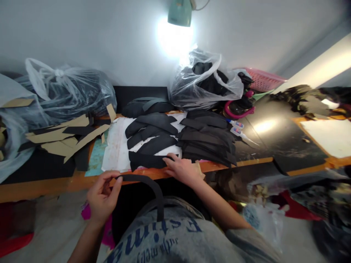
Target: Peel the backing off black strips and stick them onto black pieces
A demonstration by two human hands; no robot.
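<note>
My left hand (102, 195) is closed in a pinch on one end of a narrow black strip (153, 185). The strip arches to the right, and its other end hangs down in front of my shirt. On the table's front edge, my right hand (182, 168) lies with fingers stretched out over the right end of a curved black piece (148, 160). Behind it, more curved black pieces (152, 126) overlap on a white sheet (116, 146). A thicker pile of black pieces (207, 138) sits to the right of them.
Tan and black offcuts (63, 137) lie at left, before a tied plastic bag (74, 91). An open plastic bag (205, 80) of black material stands at the back. Small glue bottles (238, 132) lie beside a pink-rimmed container (238, 109). A lamp (179, 14) hangs above.
</note>
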